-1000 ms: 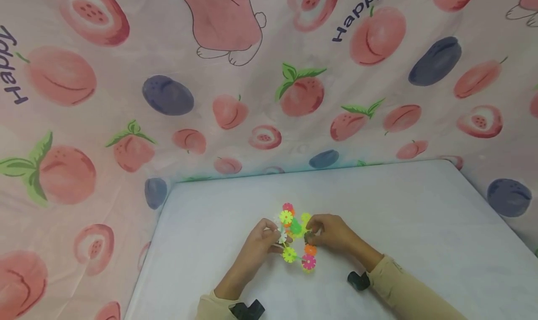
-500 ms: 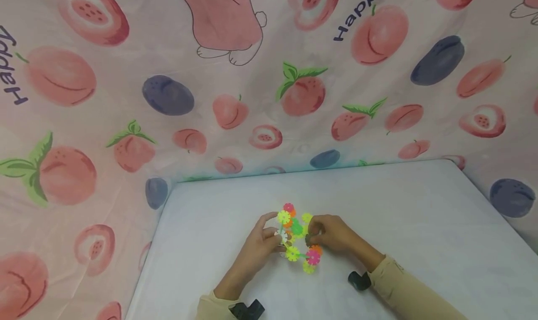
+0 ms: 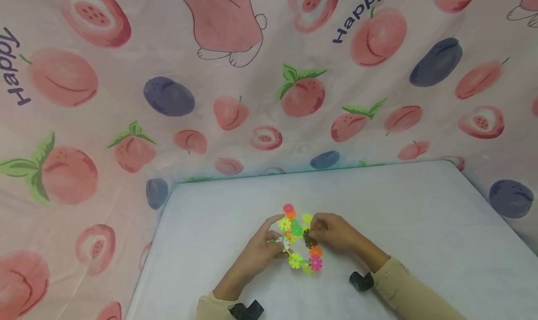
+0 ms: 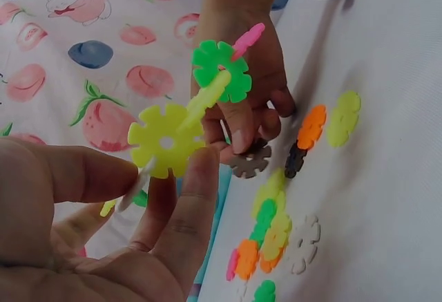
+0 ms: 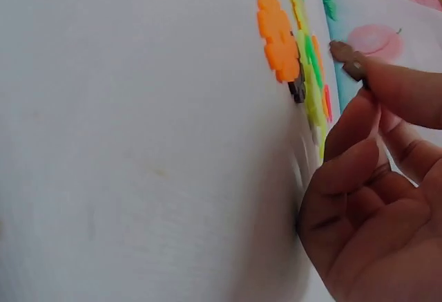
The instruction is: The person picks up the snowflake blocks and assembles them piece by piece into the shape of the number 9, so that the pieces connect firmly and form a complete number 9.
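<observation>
My left hand [image 3: 256,253] pinches a small chain of notched flower-shaped plastic discs. In the left wrist view its fingers hold a white disc [image 4: 133,190], seen edge-on, beside a yellow disc [image 4: 148,130]. Another yellow disc leads from there to a green disc [image 4: 239,86] and a pink disc [image 4: 248,40]. The right hand [image 3: 336,233] pinches a brown disc [image 4: 250,164] between thumb and fingers, close to the chain but apart from it in the left wrist view. Part of the brown disc [image 5: 343,54] is covered by the fingertips in the right wrist view.
Several discs lie on the white table [image 3: 399,208] below the hands: orange [image 4: 312,126], yellow [image 4: 343,119], black [image 4: 295,160], a white one [image 4: 306,244] and a green, yellow and orange cluster. A fruit-printed cloth [image 3: 260,81] hangs behind the table.
The chain in my left hand has shifted and turned slightly, its near end swinging a little to the right. The right hand keeps the brown disc, which shows more now.
</observation>
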Tool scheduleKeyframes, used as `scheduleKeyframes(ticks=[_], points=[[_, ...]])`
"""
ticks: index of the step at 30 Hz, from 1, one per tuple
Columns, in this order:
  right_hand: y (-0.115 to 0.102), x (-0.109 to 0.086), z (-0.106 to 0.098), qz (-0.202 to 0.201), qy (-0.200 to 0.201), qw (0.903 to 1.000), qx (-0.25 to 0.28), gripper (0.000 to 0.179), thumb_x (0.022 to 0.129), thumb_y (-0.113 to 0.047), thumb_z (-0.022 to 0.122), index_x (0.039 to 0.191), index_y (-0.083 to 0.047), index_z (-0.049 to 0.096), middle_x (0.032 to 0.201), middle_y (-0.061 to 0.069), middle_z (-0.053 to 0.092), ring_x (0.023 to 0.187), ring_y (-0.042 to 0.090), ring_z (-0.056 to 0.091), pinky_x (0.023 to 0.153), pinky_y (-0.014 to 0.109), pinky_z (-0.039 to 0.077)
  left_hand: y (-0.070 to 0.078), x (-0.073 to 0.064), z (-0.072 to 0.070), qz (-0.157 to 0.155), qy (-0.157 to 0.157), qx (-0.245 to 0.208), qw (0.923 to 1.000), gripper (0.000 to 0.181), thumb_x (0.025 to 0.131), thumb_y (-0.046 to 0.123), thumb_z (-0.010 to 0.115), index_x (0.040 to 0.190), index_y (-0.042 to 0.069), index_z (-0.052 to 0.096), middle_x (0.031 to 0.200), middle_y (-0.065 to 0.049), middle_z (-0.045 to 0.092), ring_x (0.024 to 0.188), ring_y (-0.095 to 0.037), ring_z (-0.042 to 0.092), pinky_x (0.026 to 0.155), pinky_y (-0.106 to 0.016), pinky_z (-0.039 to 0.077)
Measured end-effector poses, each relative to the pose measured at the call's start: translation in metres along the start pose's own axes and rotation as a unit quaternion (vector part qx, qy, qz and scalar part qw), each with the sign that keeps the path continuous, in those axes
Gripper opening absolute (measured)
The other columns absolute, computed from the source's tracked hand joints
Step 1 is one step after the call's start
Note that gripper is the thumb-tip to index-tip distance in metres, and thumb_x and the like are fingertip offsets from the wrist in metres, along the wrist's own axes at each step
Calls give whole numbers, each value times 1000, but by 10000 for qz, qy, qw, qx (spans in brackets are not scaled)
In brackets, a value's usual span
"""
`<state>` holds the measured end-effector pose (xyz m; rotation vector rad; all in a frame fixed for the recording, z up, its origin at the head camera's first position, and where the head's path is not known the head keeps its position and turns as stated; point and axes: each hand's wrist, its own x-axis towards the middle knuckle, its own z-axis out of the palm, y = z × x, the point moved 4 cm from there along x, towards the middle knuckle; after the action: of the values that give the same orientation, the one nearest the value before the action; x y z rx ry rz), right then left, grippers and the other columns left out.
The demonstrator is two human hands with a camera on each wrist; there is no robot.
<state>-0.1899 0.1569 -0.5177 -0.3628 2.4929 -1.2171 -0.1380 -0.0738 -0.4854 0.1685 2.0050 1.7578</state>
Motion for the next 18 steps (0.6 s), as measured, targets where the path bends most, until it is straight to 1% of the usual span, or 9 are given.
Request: scheduleKeyframes(ticks=[5,9,11,14,16,18], points=[[-1,-1,0,-65,-224,9974,675,9,94,-20,72,95,-15,65,86,3,64,80,22,57,68,35,51,0,0,2,87,-185,-246,9995,69,97,9,64,156,27,35,111,-15,61,87,-26,75,86,-44,61],[-8,-2,-3,-181,-315,9928,1144,11,94,-19,71,98,-12,64,85,6,63,79,24,58,67,34,51,-1,0,3,140,-269,-347,9989,67,98,14,67,156,24,35,110,-14,62,83,-24,74,84,-46,62],[-11,-3,-5,-222,-285,9910,1289,12,95,-19,72,99,-12,63,86,7,63,79,25,58,66,33,51,-1,1,3,201,-316,-359,9987,67,99,16,68,156,21,35,110,-16,63,82,-22,73,82,-46,62],[-15,-5,-7,-318,-247,9886,1450,14,95,-20,72,103,-11,64,90,8,65,81,26,58,67,33,52,-2,3,4,308,-423,-341,9981,67,99,19,68,157,18,35,112,-23,64,80,-19,72,80,-46,62],[-19,-7,-9,-416,-206,9884,1449,15,96,-21,71,106,-11,66,95,9,66,85,26,59,70,35,54,-2,4,5,372,-494,-309,9976,66,99,19,68,157,15,35,113,-27,64,78,-19,72,78,-47,62],[-21,-9,-10,-493,-158,9885,1418,17,96,-22,71,109,-11,68,99,9,67,88,26,59,72,37,55,-2,5,5,426,-548,-294,9972,64,100,18,67,156,15,37,114,-27,64,77,-19,71,77,-48,62]])
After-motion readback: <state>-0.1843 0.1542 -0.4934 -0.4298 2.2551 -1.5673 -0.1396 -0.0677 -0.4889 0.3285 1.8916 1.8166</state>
